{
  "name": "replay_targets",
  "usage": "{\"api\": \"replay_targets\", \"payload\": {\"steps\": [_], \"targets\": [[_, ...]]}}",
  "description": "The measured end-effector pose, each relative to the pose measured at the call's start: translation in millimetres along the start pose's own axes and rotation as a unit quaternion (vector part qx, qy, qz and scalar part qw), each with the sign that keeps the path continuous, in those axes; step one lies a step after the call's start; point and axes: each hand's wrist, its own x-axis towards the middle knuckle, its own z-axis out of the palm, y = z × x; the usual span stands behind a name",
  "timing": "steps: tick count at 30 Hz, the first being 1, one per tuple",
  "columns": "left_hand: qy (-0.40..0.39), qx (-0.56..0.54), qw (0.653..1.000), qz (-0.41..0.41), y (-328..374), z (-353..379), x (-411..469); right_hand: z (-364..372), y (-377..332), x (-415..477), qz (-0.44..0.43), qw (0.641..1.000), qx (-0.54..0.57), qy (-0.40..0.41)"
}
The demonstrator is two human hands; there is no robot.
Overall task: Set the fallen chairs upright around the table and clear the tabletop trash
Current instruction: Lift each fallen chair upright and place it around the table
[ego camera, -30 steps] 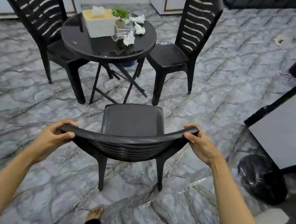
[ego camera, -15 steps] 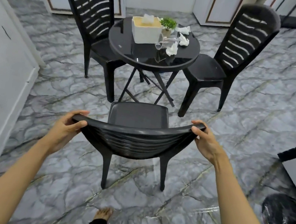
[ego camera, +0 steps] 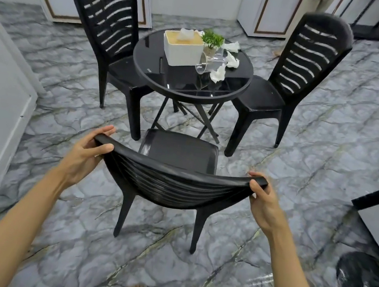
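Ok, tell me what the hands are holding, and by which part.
The near chair, by its backrest's top edge: left hand at the left end, right hand at the right end.

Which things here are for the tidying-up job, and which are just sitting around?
For the job:
near chair, gripped by the left hand and right hand; left chair; right chair; table; crumpled tissues; tipped clear cup, perhaps trash.

Just sitting around:
tissue box; little plant; black bag on the floor.
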Motion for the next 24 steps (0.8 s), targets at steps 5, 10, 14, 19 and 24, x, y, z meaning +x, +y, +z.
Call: {"api": "replay_targets", "payload": {"steps": [5,10,14,19,24], "targets": [[-0.04,0.011,0.999,0.015,23,-17,43,22,19,-3,-0.018,0.999,-0.005,0.04],[-0.046,0.015,0.999,0.002,31,-48,73,56,32,7,-0.031,0.998,-0.041,0.048],[-0.018,0.01,1.0,-0.022,28,-89,74,87,33,21,-0.019,0.996,-0.083,0.024],[-0.027,0.009,0.998,-0.052,10,-119,59,99,44,26,-0.02,0.996,-0.088,0.02],[0.009,-0.024,1.0,-0.003,5,-108,55,93,39,35,-0.012,0.996,-0.089,0.006]]}}
